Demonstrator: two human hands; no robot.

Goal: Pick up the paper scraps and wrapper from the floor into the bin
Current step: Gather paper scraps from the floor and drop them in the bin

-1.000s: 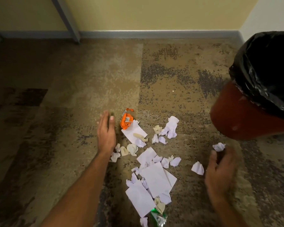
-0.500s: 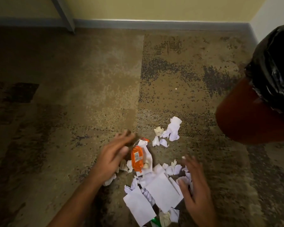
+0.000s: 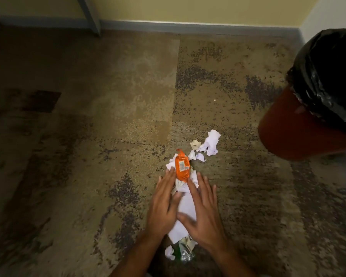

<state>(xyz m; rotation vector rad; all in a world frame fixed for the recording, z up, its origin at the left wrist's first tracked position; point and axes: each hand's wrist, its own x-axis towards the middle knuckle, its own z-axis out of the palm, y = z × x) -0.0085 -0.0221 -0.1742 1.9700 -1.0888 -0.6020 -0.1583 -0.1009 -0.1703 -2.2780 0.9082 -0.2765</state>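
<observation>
A heap of white paper scraps [image 3: 185,206] lies on the floor, squeezed between my two hands. My left hand [image 3: 164,204] presses flat against its left side, and my right hand [image 3: 202,212] against its right side, fingers spread. An orange wrapper [image 3: 181,166] lies on top at the heap's far end, just past my fingertips. A separate cluster of crumpled white scraps [image 3: 209,144] rests on the floor beyond it. A silver-green wrapper [image 3: 185,251] and one white scrap [image 3: 169,253] lie near my wrists. The red bin [image 3: 292,126] with a black liner [image 3: 332,76] stands at the right.
Mottled brown floor [image 3: 108,136] spreads out to the left and ahead. A yellow wall with a grey skirting board [image 3: 188,29] runs along the far side, and a grey leg or post [image 3: 89,15] meets the floor at the upper left.
Both hands have swept inwards, pushing the scattered scraps and the orange wrapper into one narrow heap between them. The far cluster of scraps has not moved.
</observation>
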